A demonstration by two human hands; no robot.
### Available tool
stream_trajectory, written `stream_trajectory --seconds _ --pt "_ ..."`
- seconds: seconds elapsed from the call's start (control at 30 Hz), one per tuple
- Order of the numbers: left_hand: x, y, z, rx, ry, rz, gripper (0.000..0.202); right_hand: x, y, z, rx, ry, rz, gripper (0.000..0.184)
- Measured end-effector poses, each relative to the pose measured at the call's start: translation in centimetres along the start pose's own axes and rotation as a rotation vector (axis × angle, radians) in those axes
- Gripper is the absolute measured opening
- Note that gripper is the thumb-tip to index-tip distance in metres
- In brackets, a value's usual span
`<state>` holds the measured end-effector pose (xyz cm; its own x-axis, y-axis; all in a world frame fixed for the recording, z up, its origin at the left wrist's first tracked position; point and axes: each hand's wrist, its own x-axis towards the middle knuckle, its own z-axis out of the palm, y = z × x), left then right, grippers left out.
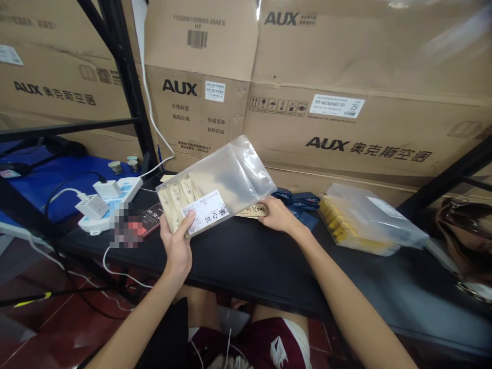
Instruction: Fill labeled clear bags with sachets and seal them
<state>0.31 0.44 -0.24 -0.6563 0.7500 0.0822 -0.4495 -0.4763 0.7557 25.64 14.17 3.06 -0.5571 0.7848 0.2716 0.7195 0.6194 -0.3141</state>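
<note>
My left hand (177,245) is closed on the lower left end of a frosted plastic bag (230,171), thumb over a white label (203,212) with dark writing. Several beige packets (180,195) sit inside that end, and the bag is tilted up to the right above the black table. Under the bag's right end, my right hand (280,215) is closed on a beige packet (250,210) with dark characters. The bag covers part of this packet. Whether the right fingers also touch the bag, I cannot tell.
Dark blue packets (302,202) lie behind my right hand. Another plastic bag (369,220) with yellow packets lies on the right, beside a brown bag (471,230). At left are a power strip (115,205), cables and a phone (150,218). Large cardboard boxes (215,51) stand behind the table (246,266).
</note>
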Motion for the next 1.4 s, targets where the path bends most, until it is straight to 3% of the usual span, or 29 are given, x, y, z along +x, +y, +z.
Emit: stream_trajectory --seconds 0.13,0.27,0.37,0.5,0.67,0.77,0.9,0.97,1.07,1.2,1.27,1.33,1.37,1.4 --pt "0.0 -0.2 -0.1 -0.009 0.015 -0.015 0.068 0.5 0.7 -0.7 0.328 0.236 0.037 0.039" --pt "0.1 -0.2 -0.1 0.000 0.012 -0.024 0.070 0.6 1.4 -2.9 0.938 0.677 0.060 0.062" --pt "0.0 -0.2 0.0 0.017 -0.002 -0.038 0.072 0.1 1.4 -4.9 1.254 0.793 0.054 0.070" --pt "0.0 -0.4 -0.1 0.059 -0.030 -0.040 0.075 -0.5 0.3 -6.7 1.363 0.810 -0.023 0.064" --pt "0.2 -1.0 -0.5 0.121 -0.058 -0.019 0.072 -1.1 -0.8 -7.2 1.290 0.801 -0.088 0.063" --pt "0.3 -1.4 -0.8 0.142 -0.100 0.007 0.070 -1.7 -1.3 -6.8 1.190 0.630 -0.043 0.054" --pt "0.3 -1.4 -1.0 0.217 -0.160 0.001 0.079 -2.1 -2.7 -5.4 0.947 0.230 0.017 0.058" --pt "0.2 -1.3 -0.9 0.248 -0.177 -0.013 0.082 -2.2 -3.6 -4.7 0.814 0.190 0.024 0.053" --pt "0.0 -1.1 -0.8 0.285 -0.223 -0.020 0.082 -2.3 -5.0 -3.7 0.732 0.263 0.023 0.031" --pt "-0.2 -1.0 -0.6 0.328 -0.349 -0.073 0.082 -2.8 -6.8 -3.0 0.772 0.047 -0.121 0.022" --pt "-0.2 -0.9 -0.6 0.302 -0.348 -0.115 0.081 -2.8 -7.3 -3.1 0.822 -0.044 -0.170 0.027" --pt "-0.1 -0.7 -0.5 0.237 -0.284 -0.134 0.080 -2.5 -7.2 -3.5 0.905 0.012 -0.153 0.024" --pt "0.0 -0.6 -0.4 0.191 -0.238 -0.126 0.079 -2.3 -6.8 -3.7 0.960 0.150 -0.128 0.020" --pt "0.1 -0.5 -0.3 0.143 -0.181 -0.104 0.076 -2.1 -6.3 -3.9 1.014 0.368 -0.100 0.014"
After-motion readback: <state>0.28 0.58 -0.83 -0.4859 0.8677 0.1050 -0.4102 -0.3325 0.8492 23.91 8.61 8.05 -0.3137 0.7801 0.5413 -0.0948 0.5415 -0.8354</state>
